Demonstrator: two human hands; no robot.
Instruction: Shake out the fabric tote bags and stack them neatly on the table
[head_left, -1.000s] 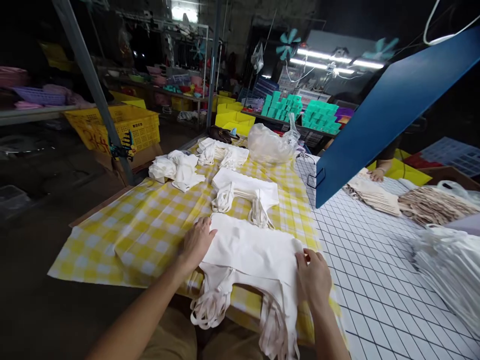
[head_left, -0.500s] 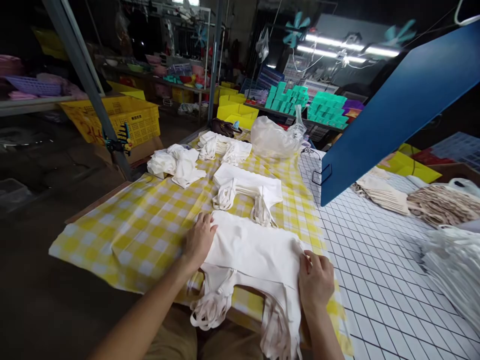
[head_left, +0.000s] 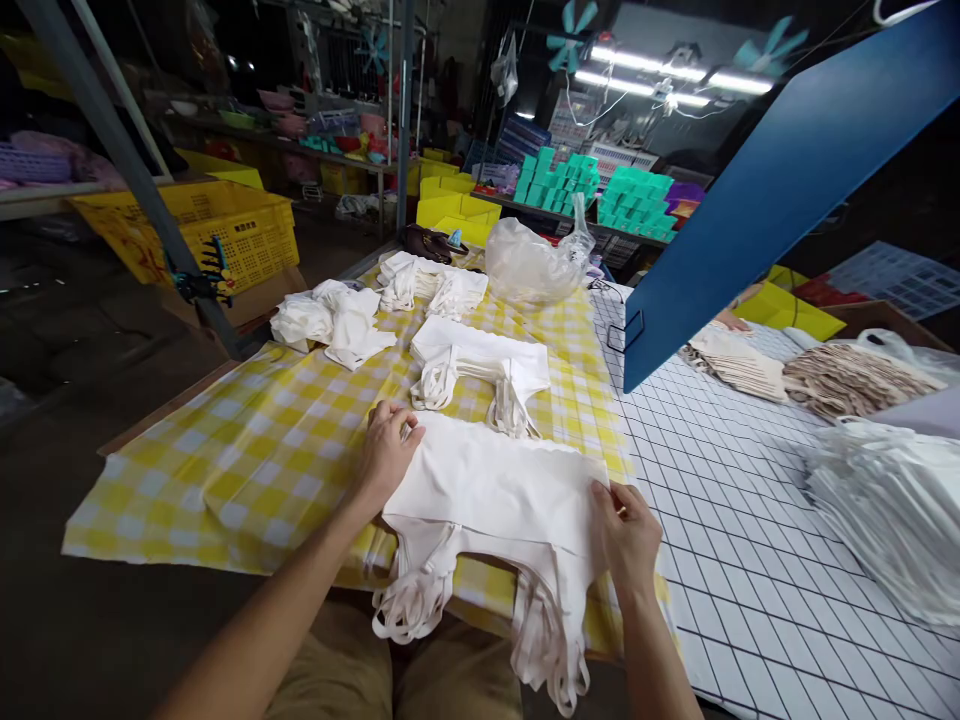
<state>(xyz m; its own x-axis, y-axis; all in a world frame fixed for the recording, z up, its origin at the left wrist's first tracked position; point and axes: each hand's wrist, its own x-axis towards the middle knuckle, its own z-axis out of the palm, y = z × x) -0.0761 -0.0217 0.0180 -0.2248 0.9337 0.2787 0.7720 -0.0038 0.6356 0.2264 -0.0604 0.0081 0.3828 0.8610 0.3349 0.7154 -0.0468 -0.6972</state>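
Observation:
A stack of white cloth bags lies flat on the yellow checked cloth right in front of me, its handles hanging over the near table edge. My left hand presses on the stack's far left corner with its fingers curled onto the cloth. At the stack's right edge, my right hand pinches the top layers. A second stack of white bags lies just beyond, with its handles toward me.
More white bags are heaped at the far left, with a clear plastic bag behind. A tilted blue board overhangs the white grid-patterned surface. Beige bags and another person's hand are at right. Yellow crates stand at left.
My left hand has slid a little up to the stack's far corner. The right hand has shifted slightly along the right edge. The view has dipped, and the other person's hand has moved.

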